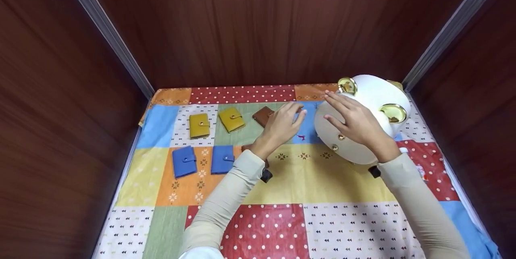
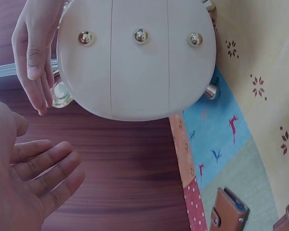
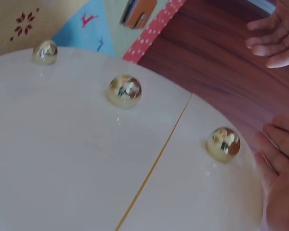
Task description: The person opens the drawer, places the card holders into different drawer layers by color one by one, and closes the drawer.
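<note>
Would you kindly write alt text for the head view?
A right hand rests on a white stool with gold knobs, tipped on a patchwork cloth. The left hand hovers open beside it, near yellow, blue and brown wallets.

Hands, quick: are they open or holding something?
Left hand: open, fingers straight, holding nothing.
Right hand: open, fingers straight, resting on the round white case with gold studs.

A staged recording booth rather than a lived-in room: dark wood-grain panels (image 1: 250,21) wall in a counter under a patchwork cloth (image 1: 314,178), with small wallets (image 1: 199,125) laid in rows
</note>
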### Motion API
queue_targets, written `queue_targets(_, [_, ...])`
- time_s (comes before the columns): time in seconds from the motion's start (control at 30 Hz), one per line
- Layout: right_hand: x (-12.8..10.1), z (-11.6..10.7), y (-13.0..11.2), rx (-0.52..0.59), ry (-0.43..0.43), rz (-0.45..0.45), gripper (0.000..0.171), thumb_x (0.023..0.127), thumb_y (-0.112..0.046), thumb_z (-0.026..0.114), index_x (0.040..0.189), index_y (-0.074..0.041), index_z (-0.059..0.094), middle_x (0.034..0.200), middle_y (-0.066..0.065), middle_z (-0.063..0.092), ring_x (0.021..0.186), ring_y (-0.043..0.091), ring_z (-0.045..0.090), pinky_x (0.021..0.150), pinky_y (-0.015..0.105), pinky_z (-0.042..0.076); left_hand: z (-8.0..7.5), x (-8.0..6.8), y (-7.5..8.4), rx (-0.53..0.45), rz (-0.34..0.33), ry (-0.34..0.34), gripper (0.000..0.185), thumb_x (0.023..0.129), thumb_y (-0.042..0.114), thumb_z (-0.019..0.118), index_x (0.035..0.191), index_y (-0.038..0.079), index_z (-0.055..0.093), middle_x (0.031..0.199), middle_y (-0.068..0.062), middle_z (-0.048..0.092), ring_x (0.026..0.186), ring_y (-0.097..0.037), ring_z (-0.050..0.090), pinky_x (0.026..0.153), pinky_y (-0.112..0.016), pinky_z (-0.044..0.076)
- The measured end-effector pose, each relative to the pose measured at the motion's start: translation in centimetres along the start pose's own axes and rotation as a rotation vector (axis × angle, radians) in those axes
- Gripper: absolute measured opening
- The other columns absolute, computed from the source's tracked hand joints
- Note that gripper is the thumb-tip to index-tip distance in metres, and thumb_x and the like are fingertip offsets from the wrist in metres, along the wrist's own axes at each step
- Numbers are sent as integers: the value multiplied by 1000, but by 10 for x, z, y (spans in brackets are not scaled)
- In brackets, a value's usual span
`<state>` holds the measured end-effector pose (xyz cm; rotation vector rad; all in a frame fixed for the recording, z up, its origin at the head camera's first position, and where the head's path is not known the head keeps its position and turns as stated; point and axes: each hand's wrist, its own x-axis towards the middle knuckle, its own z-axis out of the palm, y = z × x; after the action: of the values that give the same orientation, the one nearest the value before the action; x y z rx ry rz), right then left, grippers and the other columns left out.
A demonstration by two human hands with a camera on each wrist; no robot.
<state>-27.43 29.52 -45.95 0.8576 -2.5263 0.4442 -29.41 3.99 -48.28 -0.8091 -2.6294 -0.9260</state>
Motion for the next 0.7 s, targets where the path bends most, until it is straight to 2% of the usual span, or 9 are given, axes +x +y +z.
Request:
queue_targets(0.17, [-8, -7, 7, 6, 15, -8, 59, 101, -24, 74, 154, -6, 55, 161, 14, 53, 146, 41, 54, 119, 59, 43, 8, 4, 6, -9, -3, -14, 37, 114, 33, 50, 134, 9, 69, 129, -5, 73, 121, -21, 69, 102, -37, 58])
queue_targets(0.43, [-20, -16, 19, 16, 23, -35, 61, 98, -25, 76, 151, -3, 58, 160, 15, 54, 146, 42, 53, 129, 43, 34, 22, 11, 16, -40, 14, -38, 33, 114, 32, 50, 127, 11, 72, 121, -3, 75, 113, -19, 71, 94, -36, 59])
queue_targets(0.7, [-31, -22, 26, 8, 7, -54, 61, 98, -25, 73, 153, -3, 56, 160, 16, 53, 148, 41, 51, 131, 42, 30, 36, 14, 24, -55, 13, -76, 35, 114, 32, 48, 127, 12, 72, 119, -2, 75, 111, -19, 72, 95, -34, 59])
